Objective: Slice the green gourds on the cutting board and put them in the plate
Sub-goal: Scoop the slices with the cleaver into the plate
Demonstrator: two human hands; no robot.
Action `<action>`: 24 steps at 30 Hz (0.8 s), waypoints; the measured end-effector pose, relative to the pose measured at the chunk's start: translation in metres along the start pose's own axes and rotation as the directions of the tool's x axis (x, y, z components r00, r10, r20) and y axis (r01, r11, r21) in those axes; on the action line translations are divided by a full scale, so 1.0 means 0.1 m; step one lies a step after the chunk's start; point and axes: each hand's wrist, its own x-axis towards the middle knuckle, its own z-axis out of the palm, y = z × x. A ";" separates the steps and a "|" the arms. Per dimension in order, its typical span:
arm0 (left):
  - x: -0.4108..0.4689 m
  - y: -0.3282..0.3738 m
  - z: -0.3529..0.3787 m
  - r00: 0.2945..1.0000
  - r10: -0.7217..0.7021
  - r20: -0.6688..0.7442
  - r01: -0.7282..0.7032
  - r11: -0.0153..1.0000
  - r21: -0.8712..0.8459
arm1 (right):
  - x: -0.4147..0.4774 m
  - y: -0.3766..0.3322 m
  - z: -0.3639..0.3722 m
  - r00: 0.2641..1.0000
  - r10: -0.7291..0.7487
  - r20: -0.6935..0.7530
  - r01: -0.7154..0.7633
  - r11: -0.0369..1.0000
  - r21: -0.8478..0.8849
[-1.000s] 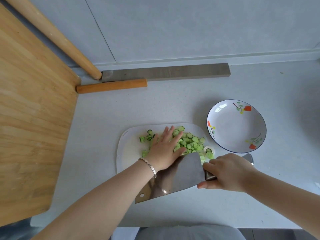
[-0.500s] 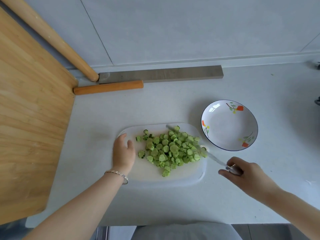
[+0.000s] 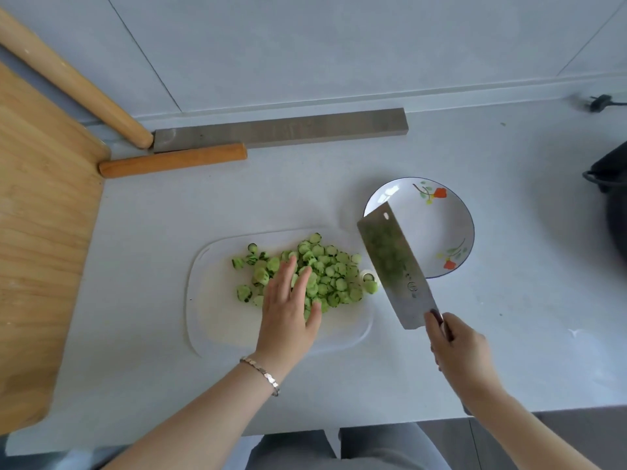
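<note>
Gourd slices (image 3: 325, 273) were piled on the white cutting board (image 3: 217, 320). The heap was partly covered by the left hand (image 3: 288, 313), laid flat with fingers straight and slightly spread. Cleaver (image 3: 397, 266) was gripped by the right hand (image 3: 458, 347), its handle almost hidden in the curled fingers. Plate (image 3: 437, 225) was partly masked on its left rim by the blade. Dark pot (image 3: 614, 205) was cut off at the right edge.

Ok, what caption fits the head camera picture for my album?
Left hand rests on green gourd slices on the cutting board; right hand holds a cleaver near the plate.
</note>
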 end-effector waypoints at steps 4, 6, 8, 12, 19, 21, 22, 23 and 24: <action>-0.03 0.02 0.03 0.999 -0.050 -0.021 0.050 0.999 0.009 | -0.04 -0.07 0.03 0.996 -0.091 0.001 0.090 0.985 -0.145; -0.04 0.02 0.01 0.997 -0.069 -0.030 0.070 0.998 0.012 | -0.05 -0.09 0.05 0.995 -0.093 0.021 0.095 0.986 -0.138; -0.05 0.00 -0.02 0.996 -0.078 -0.034 0.078 0.997 0.021 | -0.05 -0.12 0.08 0.997 -0.073 0.040 0.077 0.991 -0.106; -0.03 -0.06 -0.03 0.993 -0.113 -0.029 0.114 0.993 0.041 | -0.02 -0.11 0.15 0.995 0.014 0.103 -0.014 1.000 -0.008; -0.03 -0.10 0.00 0.990 -0.141 -0.020 0.142 0.988 0.053 | -0.01 -0.09 0.16 0.992 0.059 0.109 -0.071 0.992 0.105; -0.04 -0.09 0.02 0.990 -0.140 -0.004 0.140 0.989 0.048 | -0.01 -0.07 0.15 0.993 0.057 0.104 -0.067 0.993 0.099; -0.04 -0.08 0.04 0.990 -0.141 0.010 0.140 0.989 0.046 | -0.01 -0.06 0.15 0.992 0.057 0.109 -0.068 0.992 0.104; -0.04 -0.07 0.05 0.990 -0.138 0.024 0.137 0.989 0.048 | -0.01 -0.05 0.15 0.991 0.057 0.119 -0.071 0.991 0.112; -0.04 -0.06 0.08 0.991 -0.131 0.033 0.129 0.990 0.055 | -0.01 -0.04 0.15 0.990 0.057 0.132 -0.073 0.990 0.117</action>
